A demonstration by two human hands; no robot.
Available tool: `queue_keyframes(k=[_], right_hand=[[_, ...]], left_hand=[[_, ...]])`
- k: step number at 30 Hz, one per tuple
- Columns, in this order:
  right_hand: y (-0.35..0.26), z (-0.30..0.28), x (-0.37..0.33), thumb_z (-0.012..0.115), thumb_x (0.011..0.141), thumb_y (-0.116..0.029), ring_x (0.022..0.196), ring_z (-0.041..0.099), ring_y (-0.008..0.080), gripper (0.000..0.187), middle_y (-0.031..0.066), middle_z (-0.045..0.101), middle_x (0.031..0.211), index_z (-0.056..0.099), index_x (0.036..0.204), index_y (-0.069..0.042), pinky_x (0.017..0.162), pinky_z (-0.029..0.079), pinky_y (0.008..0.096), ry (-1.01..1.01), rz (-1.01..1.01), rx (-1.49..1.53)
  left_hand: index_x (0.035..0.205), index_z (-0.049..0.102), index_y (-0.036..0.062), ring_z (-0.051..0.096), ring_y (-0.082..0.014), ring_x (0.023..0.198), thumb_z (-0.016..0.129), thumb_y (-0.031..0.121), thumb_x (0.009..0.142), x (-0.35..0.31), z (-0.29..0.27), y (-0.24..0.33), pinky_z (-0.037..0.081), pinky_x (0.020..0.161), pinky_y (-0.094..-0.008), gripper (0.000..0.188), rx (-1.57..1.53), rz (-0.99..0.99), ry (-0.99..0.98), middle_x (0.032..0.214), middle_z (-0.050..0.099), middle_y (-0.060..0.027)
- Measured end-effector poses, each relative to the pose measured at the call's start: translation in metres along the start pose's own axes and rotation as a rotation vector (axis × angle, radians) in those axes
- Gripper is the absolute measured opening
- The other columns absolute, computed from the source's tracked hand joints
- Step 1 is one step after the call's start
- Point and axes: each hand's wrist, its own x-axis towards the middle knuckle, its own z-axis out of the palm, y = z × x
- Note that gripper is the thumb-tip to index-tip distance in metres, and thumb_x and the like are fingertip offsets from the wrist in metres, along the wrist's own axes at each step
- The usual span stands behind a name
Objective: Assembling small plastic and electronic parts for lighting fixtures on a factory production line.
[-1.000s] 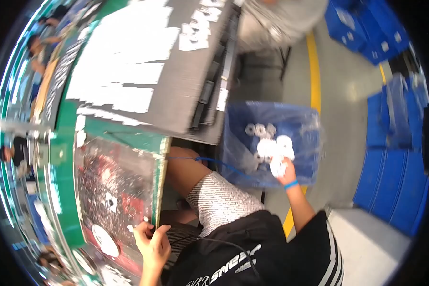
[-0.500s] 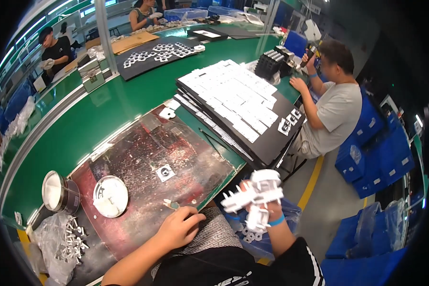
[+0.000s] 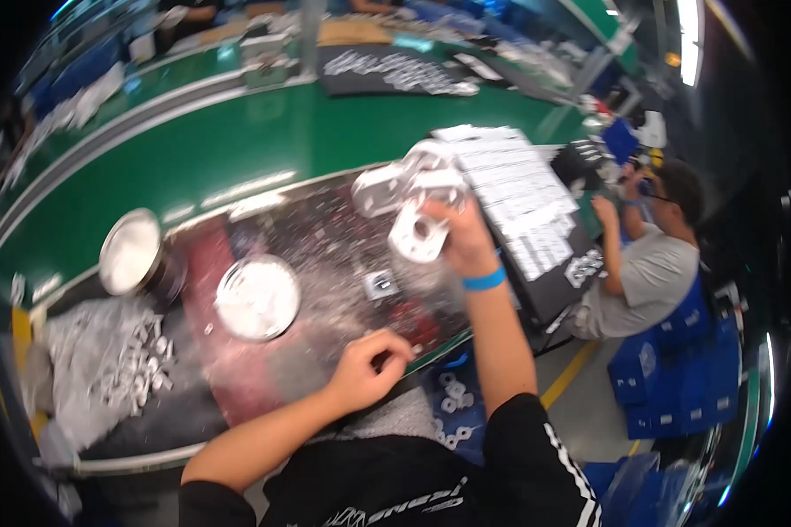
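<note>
My right hand is raised over the far right part of the stained work mat. It grips a bunch of white plastic parts, blurred by motion; one has a round hole. My left hand is curled at the mat's near edge, thumb against fingers. Whether something small is inside it I cannot make out. Between the hands a small white square piece with a dark round centre lies on the mat. Left of it sits a round dish of white material.
An open can of white material stands at the left, behind a clear plastic bag and loose white parts. Dark boards with white pieces are stacked at the right. White rings lie in a blue bin below. A co-worker sits at the right.
My right hand has swung from beside the table up over the mat with the white parts. The view has turned and shifted. The small tube-like item near my left hand no longer shows.
</note>
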Motion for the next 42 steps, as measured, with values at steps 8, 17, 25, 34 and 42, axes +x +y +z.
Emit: queue_keyframes(k=[8, 17, 25, 34, 42], right_hand=[[0.02, 0.024, 0.062, 0.072, 0.073, 0.003, 0.096, 0.062, 0.0138, 0.048, 0.0068, 0.065, 0.104, 0.059, 0.118, -0.006, 0.083, 0.051, 0.0274, -0.237, -0.129, -0.745], [0.048, 0.01, 0.053, 0.069, 0.067, 0.007, 0.11, 0.057, 0.0407, 0.054, 0.0181, 0.056, 0.122, 0.063, 0.116, -0.015, 0.09, 0.05, 0.0445, -0.234, -0.546, -1.514], [0.033, -0.027, 0.048, 0.078, 0.063, -0.01, 0.125, 0.049, 0.0421, 0.07, 0.0225, 0.039, 0.144, 0.059, 0.13, -0.02, 0.103, 0.045, 0.0437, -0.48, -0.265, -1.231], [0.021, -0.016, 0.047, 0.081, 0.066, -0.005, 0.099, 0.058, 0.0277, 0.045, 0.0087, 0.063, 0.098, 0.065, 0.107, -0.007, 0.09, 0.046, 0.0386, -0.459, -0.435, -1.29], [0.037, -0.014, 0.05, 0.073, 0.077, -0.004, 0.074, 0.057, 0.0178, 0.03, 0.0078, 0.061, 0.088, 0.065, 0.105, -0.003, 0.07, 0.049, 0.0313, -0.401, -0.414, -1.19]], left_hand=[[0.088, 0.065, 0.0036, 0.05, -0.0126, 0.058, 0.059, -0.003, 0.082, -0.002, -0.009, -0.002, 0.042, 0.057, -0.0276, 0.011, 0.014, -0.067, -0.002, 0.076, 0.057, -0.005], [0.09, 0.064, 0.0044, 0.061, -0.0258, 0.067, 0.06, -0.001, 0.081, -0.005, -0.009, -0.002, 0.05, 0.061, -0.0354, 0.011, 0.166, 0.104, -0.15, 0.081, 0.06, -0.009], [0.089, 0.065, 0.0023, 0.052, -0.0127, 0.06, 0.059, -0.002, 0.082, 0.0, -0.011, 0.001, 0.043, 0.057, -0.0273, 0.01, 0.081, -0.139, 0.022, 0.076, 0.056, -0.0059], [0.089, 0.064, 0.0017, 0.053, -0.0132, 0.06, 0.059, -0.001, 0.082, 0.0, -0.009, 0.001, 0.043, 0.058, -0.0278, 0.008, 0.115, -0.096, 0.021, 0.077, 0.057, -0.0064], [0.088, 0.064, 0.0018, 0.052, -0.0132, 0.062, 0.059, 0.0, 0.082, -0.004, -0.012, 0.002, 0.043, 0.059, -0.0279, 0.008, 0.116, -0.131, 0.04, 0.076, 0.057, -0.0062]])
